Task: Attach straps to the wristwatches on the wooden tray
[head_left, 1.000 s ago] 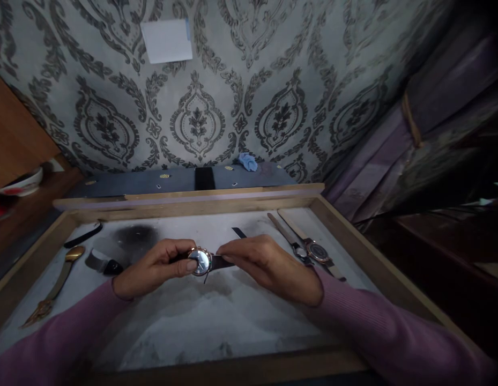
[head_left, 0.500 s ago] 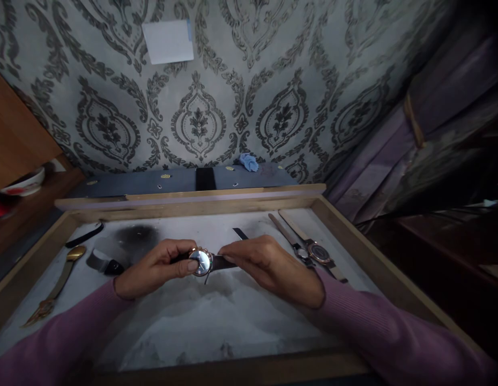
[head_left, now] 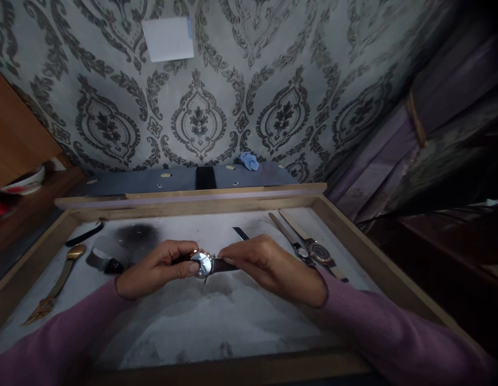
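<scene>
Near the middle of the wooden tray [head_left: 228,206] is a wristwatch [head_left: 202,264] with a round, shiny face, a rose-gold rim and a dark strap. My left hand [head_left: 158,268] grips its case from the left, thumb on the face. On the right side of the case, my right hand [head_left: 268,265] has its fingers pressed together at the strap, close to the lug. A thin dark piece sticks out below the case. Behind my right fingers lies a dark flat strip [head_left: 240,233].
Two watches with light straps lie at the right, one large-faced [head_left: 320,252]. At the left are a gold-toned watch [head_left: 75,252], a grey-and-black one [head_left: 112,265] and a black strap [head_left: 86,234]. Blue cloth [head_left: 249,161] and a black object [head_left: 205,178] sit behind.
Both hands keep their hold on the watch. They and the watch have shifted only very slightly to the right.
</scene>
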`<state>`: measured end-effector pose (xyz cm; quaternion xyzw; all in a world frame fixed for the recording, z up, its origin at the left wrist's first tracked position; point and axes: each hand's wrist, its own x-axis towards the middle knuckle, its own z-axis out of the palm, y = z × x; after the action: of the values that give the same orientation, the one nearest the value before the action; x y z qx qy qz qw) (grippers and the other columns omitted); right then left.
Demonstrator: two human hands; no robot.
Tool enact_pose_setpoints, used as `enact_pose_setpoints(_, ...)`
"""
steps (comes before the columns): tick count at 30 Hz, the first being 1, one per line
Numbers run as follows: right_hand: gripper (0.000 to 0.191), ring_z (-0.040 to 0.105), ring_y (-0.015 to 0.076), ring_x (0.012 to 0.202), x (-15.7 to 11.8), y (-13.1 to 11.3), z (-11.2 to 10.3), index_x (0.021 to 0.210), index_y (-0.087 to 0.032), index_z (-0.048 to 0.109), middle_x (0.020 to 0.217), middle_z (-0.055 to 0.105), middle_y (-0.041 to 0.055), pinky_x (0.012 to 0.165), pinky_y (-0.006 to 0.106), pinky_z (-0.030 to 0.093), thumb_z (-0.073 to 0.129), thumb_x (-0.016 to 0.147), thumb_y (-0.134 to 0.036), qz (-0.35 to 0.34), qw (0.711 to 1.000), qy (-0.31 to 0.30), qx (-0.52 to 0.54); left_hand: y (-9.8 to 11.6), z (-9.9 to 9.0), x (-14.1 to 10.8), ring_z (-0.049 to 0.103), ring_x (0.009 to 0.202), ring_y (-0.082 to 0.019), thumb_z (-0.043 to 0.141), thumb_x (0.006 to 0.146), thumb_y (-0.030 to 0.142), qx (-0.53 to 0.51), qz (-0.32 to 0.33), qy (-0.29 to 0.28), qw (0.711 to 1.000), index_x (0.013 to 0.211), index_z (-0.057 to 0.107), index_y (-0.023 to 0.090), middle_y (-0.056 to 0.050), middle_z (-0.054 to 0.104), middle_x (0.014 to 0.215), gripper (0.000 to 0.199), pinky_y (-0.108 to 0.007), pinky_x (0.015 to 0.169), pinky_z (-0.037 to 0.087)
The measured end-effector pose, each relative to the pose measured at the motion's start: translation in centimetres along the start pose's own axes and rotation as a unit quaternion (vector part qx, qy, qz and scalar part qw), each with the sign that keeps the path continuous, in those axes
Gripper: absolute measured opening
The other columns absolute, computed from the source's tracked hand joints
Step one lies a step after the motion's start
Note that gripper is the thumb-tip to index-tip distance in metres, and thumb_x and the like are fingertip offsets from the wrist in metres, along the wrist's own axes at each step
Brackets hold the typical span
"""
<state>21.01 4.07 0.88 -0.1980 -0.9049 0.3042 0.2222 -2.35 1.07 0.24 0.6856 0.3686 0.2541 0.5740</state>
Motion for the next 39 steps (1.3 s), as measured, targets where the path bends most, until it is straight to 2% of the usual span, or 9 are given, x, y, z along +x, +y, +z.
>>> enact_pose_setpoints(11,0.027,0.041,0.0079,0.053,0.2,-0.8,-0.6,0.091,-0.010,0.067,0.060,0.050,-0.0026,0.050,0.019,0.033,0.042,0.096,-0.019,0.076,0.995,-0.054,0.026,-0.3,0.0,0.2,0.038,0.065,-0.013,0.052,0.089,0.031,0.013,0.006,-0.013,1.000,0.079,0.056,0.016,0.002,0.044,0.071,0.018,-0.026,0.059,0.026)
enact_pose_setpoints(18,0.030,0.057,0.0110,0.066,0.1,0.2,-0.7,0.105,-0.010,0.066,0.079,0.067,0.0039,0.064,0.021,0.044,0.040,0.097,-0.021,0.042,0.994,-0.068,0.078,-0.2,0.0,0.2,0.039,0.066,-0.013,0.053,0.088,0.034,0.012,0.003,-0.011,1.000,0.079,0.056,0.015,0.002,0.045,0.070,0.021,-0.026,0.060,0.028)
enact_pose_setpoints(23,0.031,0.061,0.0127,0.073,0.1,0.3,-0.7,0.109,-0.011,0.067,0.086,0.070,0.0061,0.068,0.022,0.047,0.041,0.097,-0.024,0.037,0.991,-0.058,0.114,0.0,-0.1,-0.1,0.042,0.069,-0.014,0.053,0.087,0.032,-0.005,0.012,-0.013,1.000,0.081,0.058,0.014,0.001,0.049,0.073,0.020,-0.026,0.062,0.030)
enact_pose_setpoints(26,0.033,0.057,0.0088,0.057,0.0,0.2,-0.7,0.111,-0.010,0.067,0.081,0.069,0.0054,0.056,0.018,0.045,0.043,0.097,-0.027,0.064,0.986,-0.054,0.144,0.1,-0.1,0.0,0.040,0.066,-0.013,0.054,0.087,0.031,-0.016,0.019,-0.011,1.000,0.080,0.059,0.014,0.001,0.048,0.071,0.019,-0.025,0.060,0.029)
enact_pose_setpoints(28,0.035,0.050,0.0064,0.044,-0.1,0.2,-0.7,0.114,-0.010,0.066,0.065,0.064,0.0017,0.048,0.016,0.042,0.042,0.097,-0.029,0.091,0.979,-0.056,0.172,0.2,-0.1,0.0,0.039,0.065,-0.012,0.054,0.087,0.030,-0.024,0.024,-0.010,0.999,0.080,0.059,0.014,0.002,0.048,0.071,0.019,-0.025,0.060,0.029)
enact_pose_setpoints(30,0.036,0.049,0.0066,0.039,-0.3,0.3,-0.6,0.116,-0.010,0.065,0.051,0.055,-0.0027,0.045,0.016,0.041,0.042,0.097,-0.030,0.104,0.973,-0.060,0.198,0.1,-0.1,0.1,0.039,0.065,-0.012,0.054,0.086,0.030,-0.030,0.026,-0.010,0.999,0.080,0.059,0.014,0.002,0.048,0.071,0.018,-0.025,0.060,0.028)
enact_pose_setpoints(32,0.036,0.051,0.0077,0.040,-0.4,0.4,-0.5,0.117,-0.011,0.065,0.045,0.050,-0.0044,0.046,0.016,0.042,0.042,0.096,-0.030,0.111,0.968,-0.067,0.215,0.0,-0.1,0.1,0.040,0.066,-0.013,0.054,0.086,0.031,-0.032,0.022,-0.010,0.999,0.081,0.059,0.014,0.001,0.048,0.071,0.018,-0.025,0.060,0.028)
enact_pose_setpoints(35,0.036,0.049,0.0069,0.039,-0.3,0.4,-0.5,0.117,-0.011,0.065,0.047,0.050,-0.0045,0.044,0.016,0.041,0.044,0.096,-0.030,0.126,0.965,-0.071,0.219,-0.1,-0.2,0.0,0.039,0.065,-0.013,0.054,0.086,0.032,-0.031,0.015,-0.009,0.999,0.081,0.059,0.014,0.001,0.047,0.071,0.020,-0.026,0.060,0.027)
enact_pose_setpoints(39,0.035,0.043,0.0041,0.039,-0.1,0.3,-0.5,0.114,-0.011,0.067,0.060,0.056,-0.0011,0.040,0.015,0.037,0.044,0.095,-0.031,0.127,0.966,-0.067,0.217,-0.2,-0.1,-0.1,0.036,0.062,-0.012,0.056,0.085,0.036,-0.043,0.002,-0.002,0.999,0.078,0.059,0.014,0.002,0.044,0.068,0.023,-0.025,0.057,0.026)
